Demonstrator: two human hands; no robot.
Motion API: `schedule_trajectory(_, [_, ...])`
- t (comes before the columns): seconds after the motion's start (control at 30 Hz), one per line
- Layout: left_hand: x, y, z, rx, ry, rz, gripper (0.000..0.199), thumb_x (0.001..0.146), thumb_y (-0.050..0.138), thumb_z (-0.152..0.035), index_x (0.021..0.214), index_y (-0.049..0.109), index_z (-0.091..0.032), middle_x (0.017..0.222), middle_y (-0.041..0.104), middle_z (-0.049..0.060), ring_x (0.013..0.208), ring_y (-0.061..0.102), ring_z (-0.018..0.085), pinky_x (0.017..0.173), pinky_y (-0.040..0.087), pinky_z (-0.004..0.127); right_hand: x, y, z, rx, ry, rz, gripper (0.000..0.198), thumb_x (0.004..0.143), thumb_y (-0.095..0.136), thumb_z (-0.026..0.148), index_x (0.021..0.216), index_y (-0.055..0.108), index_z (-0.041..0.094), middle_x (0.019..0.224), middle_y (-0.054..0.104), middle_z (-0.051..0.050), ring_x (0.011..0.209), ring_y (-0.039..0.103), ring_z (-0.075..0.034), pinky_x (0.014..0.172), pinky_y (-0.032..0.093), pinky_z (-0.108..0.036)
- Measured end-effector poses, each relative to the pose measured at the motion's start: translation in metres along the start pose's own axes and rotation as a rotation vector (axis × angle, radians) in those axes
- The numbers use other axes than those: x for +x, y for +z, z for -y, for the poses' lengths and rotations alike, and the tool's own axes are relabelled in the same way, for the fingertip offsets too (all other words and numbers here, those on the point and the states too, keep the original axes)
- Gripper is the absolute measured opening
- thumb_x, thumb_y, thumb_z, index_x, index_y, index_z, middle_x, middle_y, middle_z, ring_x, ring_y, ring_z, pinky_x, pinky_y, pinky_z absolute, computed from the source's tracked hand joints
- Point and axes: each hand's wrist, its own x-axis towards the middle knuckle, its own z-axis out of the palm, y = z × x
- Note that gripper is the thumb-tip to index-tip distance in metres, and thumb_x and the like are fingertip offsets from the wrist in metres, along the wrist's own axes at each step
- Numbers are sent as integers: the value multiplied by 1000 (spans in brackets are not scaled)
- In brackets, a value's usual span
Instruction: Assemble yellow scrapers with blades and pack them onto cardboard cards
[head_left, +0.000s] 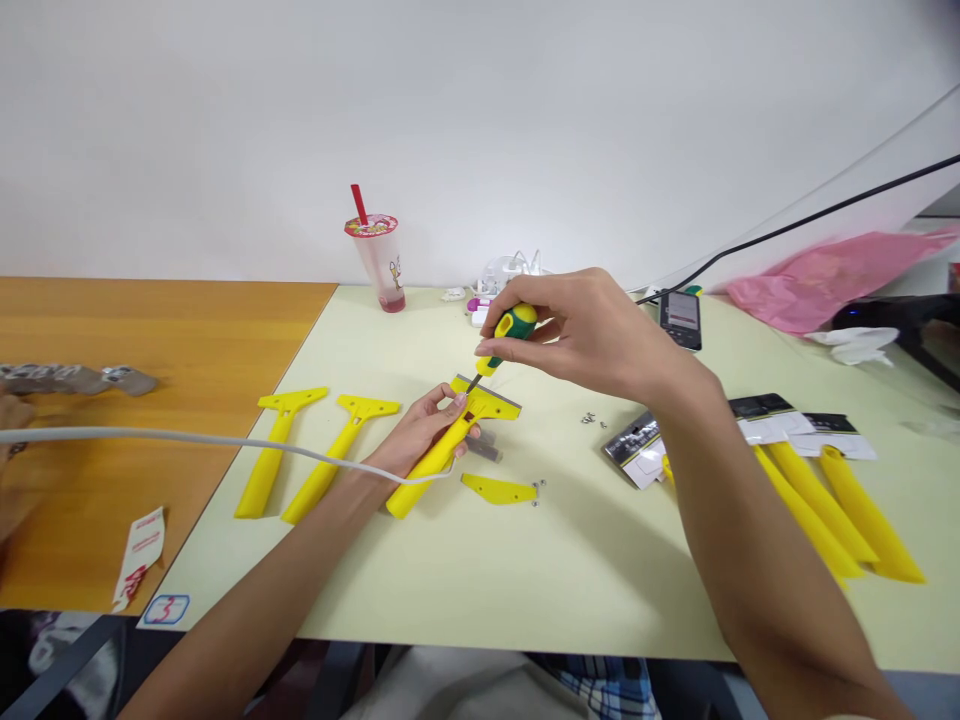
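My left hand [433,425] is closed around the head end of a yellow scraper [433,468], whose handle slants down toward me. In my right hand [570,325] is a yellow and green screwdriver [516,322], pointing down. Its tip meets the scraper's head, near my left thumb; the screw itself is too small to make out. Below lies a loose yellow scraper plate [499,490] with several small screws [536,493] at its right end. A grey piece [489,447] shows partly behind my left fingers. A thin pale cable crosses in front of my left forearm.
Two yellow scrapers [274,455] [334,460] lie to the left. More screws [589,418] sit right of centre. Packaged yellow scrapers [870,510], a phone [681,318] and a pink bag [825,280] are at the right. A drink cup [380,262] stands near the wall. Another person's hand [11,420] shows far left.
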Motion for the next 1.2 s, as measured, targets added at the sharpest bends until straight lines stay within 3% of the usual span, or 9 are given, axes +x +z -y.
schedule_trajectory(0.3, [0, -1, 0, 5, -9, -16, 56, 88, 88, -57, 104, 45, -25, 84, 74, 2, 51, 63, 11, 50, 44, 21, -2, 2, 4, -65, -96, -16, 18, 102, 76, 41, 104, 78, 24, 99, 79, -3, 87, 75, -20, 84, 55, -35])
schedule_trajectory(0.93, [1, 0, 3, 19, 2, -28, 57, 87, 89, -59, 104, 47, -25, 83, 74, 2, 49, 62, 12, 47, 41, 21, 0, 10, 3, -71, -191, 8, 14, 104, 74, 36, 107, 71, 23, 103, 77, -3, 85, 68, -20, 81, 50, -34])
schedule_trajectory(1.2, [-1, 0, 6, -16, 53, 4, 51, 93, 85, -54, 100, 43, -26, 82, 68, -2, 48, 53, 7, 50, 38, 20, 9, 33, 2, -104, -248, -11, 15, 116, 52, 34, 112, 60, 22, 116, 68, -10, 95, 63, -23, 83, 48, -37])
